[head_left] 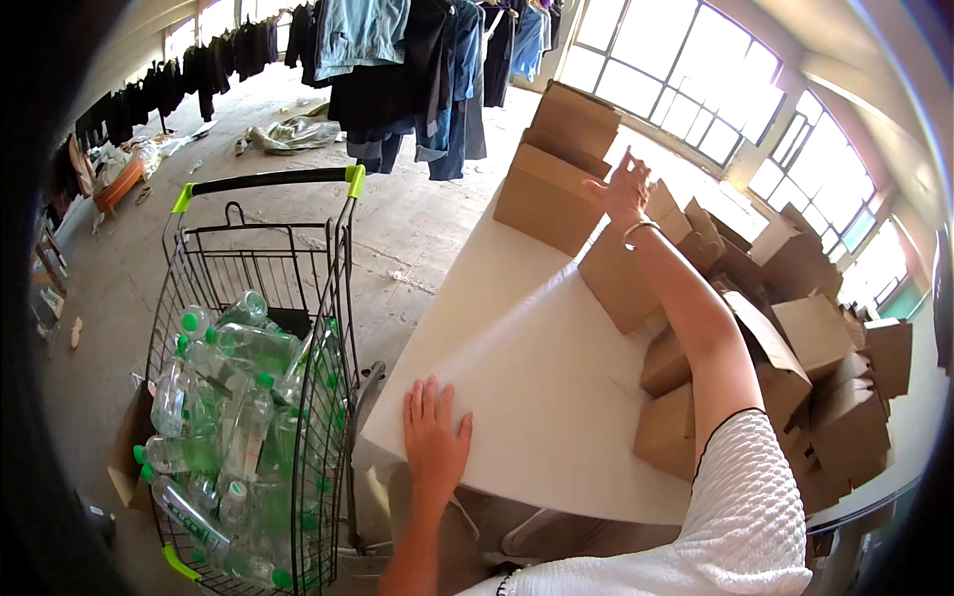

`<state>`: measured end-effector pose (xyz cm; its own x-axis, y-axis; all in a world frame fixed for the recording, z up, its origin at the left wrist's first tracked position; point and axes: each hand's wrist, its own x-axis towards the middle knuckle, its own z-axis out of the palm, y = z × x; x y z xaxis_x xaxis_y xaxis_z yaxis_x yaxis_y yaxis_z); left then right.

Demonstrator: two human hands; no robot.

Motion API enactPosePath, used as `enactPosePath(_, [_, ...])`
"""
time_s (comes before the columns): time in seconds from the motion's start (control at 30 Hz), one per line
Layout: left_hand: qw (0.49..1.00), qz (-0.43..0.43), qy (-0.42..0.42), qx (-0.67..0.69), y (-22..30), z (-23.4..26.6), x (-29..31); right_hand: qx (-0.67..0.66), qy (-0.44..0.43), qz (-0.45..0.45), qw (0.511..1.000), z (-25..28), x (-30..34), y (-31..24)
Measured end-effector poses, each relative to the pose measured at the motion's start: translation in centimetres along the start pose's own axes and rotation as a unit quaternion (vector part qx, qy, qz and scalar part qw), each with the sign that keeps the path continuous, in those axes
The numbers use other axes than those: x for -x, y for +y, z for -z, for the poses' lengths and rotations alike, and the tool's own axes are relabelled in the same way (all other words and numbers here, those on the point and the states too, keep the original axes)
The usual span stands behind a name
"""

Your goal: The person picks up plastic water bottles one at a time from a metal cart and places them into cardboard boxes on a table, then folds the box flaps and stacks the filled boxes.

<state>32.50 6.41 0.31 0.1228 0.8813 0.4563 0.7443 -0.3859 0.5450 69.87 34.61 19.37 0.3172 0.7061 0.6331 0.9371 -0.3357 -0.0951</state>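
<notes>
My left hand (435, 437) lies flat on the near left part of a white table (497, 368), fingers stretched out, holding nothing. Stretched far forward, my right hand (626, 191) is raised over the row of cardboard boxes with its fingers apart, and a bracelet (641, 231) circles its wrist. Just left of it stands a brown cardboard box (542, 204) at the table's far end, with another box (571, 117) behind it. Below the right hand is a further box (614, 278). Whether the fingertips touch any cardboard, I cannot tell.
Many more cardboard boxes (830, 417) are heaped along the table's right side. On the left, a black wire shopping cart (273, 180) holds green-capped plastic bottles (248, 422). Jeans and jackets (462, 99) hang on racks behind, and crumpled sheeting (293, 134) lies on the floor.
</notes>
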Motion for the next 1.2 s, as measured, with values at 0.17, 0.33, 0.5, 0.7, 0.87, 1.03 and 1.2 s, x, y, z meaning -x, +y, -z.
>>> enactPosePath(0.17, [1.000,-0.004,0.018,-0.026,-1.2,-0.4,0.7,0.037,-0.196,-0.041,0.979,7.8,5.8,2.0])
enactPosePath(0.33, [0.997,-0.062,0.008,-0.049,-1.0,-1.7,0.6,0.062,-0.230,-0.042,0.970,4.7,9.1,8.7])
enactPosePath(0.5, [0.988,-0.090,0.026,-0.120,-1.0,-0.1,3.9,-0.056,-0.143,0.125,0.980,12.4,17.2,3.2])
enactPosePath(0.7, [0.959,0.100,0.039,0.262,0.5,0.5,11.3,-0.118,-0.197,0.247,0.941,23.4,32.5,1.2])
enactPosePath(0.87, [0.937,0.066,0.144,0.311,12.7,10.0,11.4,-0.145,-0.114,0.251,0.950,29.7,42.0,3.8])
enactPosePath(1.03, [0.932,-0.096,-0.039,0.346,20.4,13.2,8.3,-0.146,-0.065,0.262,0.952,31.0,44.1,4.0])
enactPosePath(1.2, [0.977,-0.201,-0.018,0.064,19.5,9.4,5.8,-0.161,-0.034,0.229,0.959,29.7,45.0,4.5])
